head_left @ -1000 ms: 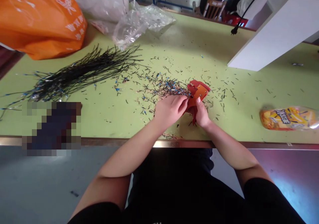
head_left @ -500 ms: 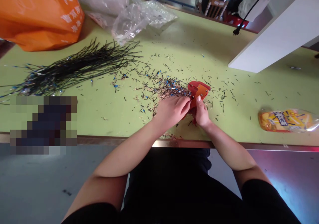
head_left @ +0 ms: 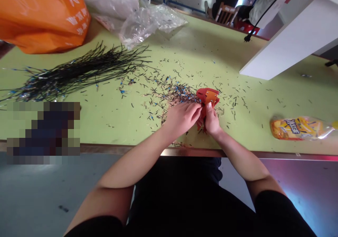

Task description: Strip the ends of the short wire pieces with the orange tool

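My right hand is wrapped round a red and orange hand tool, its thumb on the orange part. Against the tool's left side is my left hand, fingers bent and pinched together; what they hold is hidden. Just beyond my hands lies a heap of short black, blue and copper-coloured wire clippings, with more bits scattered round it. A long bundle of black wires with blue and silvery ends rests to the left.
An orange bag and clear plastic bags stand at the back left. A white panel rises at the right, behind a lying bottle. A black plug hangs at the far edge. A person sits beyond the table.
The tool in my right hand has turned slightly and shifted a little to the left. My left hand has barely moved.
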Demonstrator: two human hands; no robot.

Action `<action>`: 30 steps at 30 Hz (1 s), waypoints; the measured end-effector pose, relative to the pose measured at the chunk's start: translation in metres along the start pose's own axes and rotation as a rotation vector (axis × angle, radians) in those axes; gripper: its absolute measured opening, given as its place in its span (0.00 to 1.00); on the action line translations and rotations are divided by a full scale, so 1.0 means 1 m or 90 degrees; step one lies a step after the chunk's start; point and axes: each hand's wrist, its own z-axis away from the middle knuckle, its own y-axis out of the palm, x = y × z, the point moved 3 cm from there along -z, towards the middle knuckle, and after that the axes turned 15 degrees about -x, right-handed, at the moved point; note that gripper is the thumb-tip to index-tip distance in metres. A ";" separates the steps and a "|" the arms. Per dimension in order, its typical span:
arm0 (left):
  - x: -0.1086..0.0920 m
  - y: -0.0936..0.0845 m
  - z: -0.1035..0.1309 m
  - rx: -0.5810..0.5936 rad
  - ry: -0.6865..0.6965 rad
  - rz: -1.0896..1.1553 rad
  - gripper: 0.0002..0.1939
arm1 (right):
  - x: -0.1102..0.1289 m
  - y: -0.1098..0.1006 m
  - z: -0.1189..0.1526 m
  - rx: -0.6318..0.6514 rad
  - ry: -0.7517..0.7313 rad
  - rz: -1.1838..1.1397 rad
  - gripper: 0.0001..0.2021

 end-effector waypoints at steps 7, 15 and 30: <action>0.015 -0.003 -0.007 0.019 -0.110 0.093 0.10 | 0.016 -0.010 -0.012 0.084 0.113 -0.114 0.36; 0.034 -0.004 -0.005 0.055 -0.236 0.191 0.06 | 0.025 -0.026 -0.012 0.295 0.241 -0.114 0.36; 0.035 -0.002 -0.006 0.039 -0.173 0.150 0.11 | 0.022 -0.021 -0.004 0.370 0.256 -0.112 0.37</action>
